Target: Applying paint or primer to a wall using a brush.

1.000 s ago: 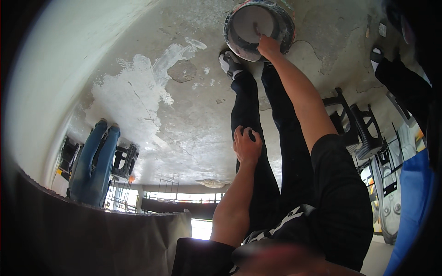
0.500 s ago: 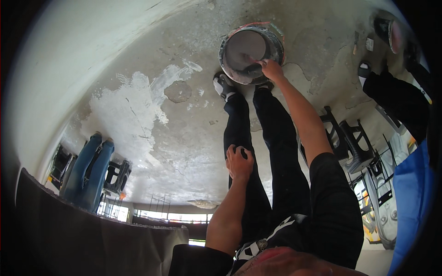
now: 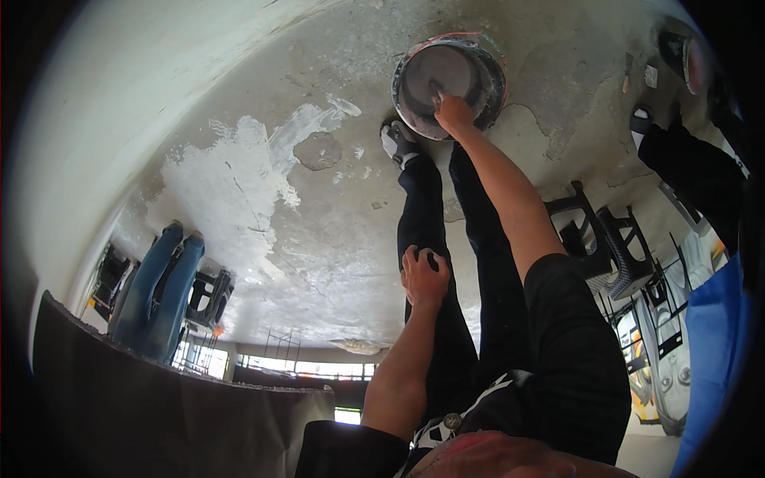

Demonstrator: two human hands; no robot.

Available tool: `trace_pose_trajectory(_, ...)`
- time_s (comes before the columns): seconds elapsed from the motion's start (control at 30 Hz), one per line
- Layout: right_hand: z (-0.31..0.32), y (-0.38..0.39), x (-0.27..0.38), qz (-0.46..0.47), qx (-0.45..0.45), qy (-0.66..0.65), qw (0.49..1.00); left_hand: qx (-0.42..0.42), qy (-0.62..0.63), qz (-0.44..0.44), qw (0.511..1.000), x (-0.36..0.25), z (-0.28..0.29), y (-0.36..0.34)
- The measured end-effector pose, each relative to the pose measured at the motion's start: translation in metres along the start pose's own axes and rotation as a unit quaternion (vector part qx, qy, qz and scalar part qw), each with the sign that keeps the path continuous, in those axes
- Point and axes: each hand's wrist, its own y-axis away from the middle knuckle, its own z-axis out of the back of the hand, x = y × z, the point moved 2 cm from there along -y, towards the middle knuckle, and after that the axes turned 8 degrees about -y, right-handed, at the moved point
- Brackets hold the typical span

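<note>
A round dark bucket (image 3: 499,102) of smooth grey paste (image 3: 448,65) stands on the floor at my feet. My right hand (image 3: 454,115) is closed over its near side, gripping a small tool (image 3: 436,86) whose far end reaches into the bucket; its exact kind is hard to make out. Lower down, my left hand (image 3: 425,277) rests on my left knee, fingers bent over the black trousers and thumb apart, with nothing visible held in it.
Pale smears (image 3: 227,179) mark the concrete floor on the left. At right stand black plastic stools (image 3: 625,255), with a person's dark trouser leg (image 3: 685,167) beyond. Blue-jeaned legs (image 3: 151,291) stand at left. A small tool (image 3: 627,73) lies on the floor at upper right.
My right hand has moved left and slightly up relative to the bucket, taking the tool toward the middle of the paste. My left hand stays on the knee. The whole view has shifted a little.
</note>
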Motion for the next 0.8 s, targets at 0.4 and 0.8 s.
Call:
trace_pose_trajectory(0.4, 0.013, 0.026, -0.010, -0.023, -0.038, -0.239, 0.970, -0.008, 0.019, 0.006, 1.000, 0.009, -0.002, 0.000)
trace_pose_trajectory(0.8, 0.039, -0.015, -0.057, -0.023, -0.135, -0.041, 0.990, -0.010, 0.037, -0.001, 0.999, 0.007, -0.004, 0.000)
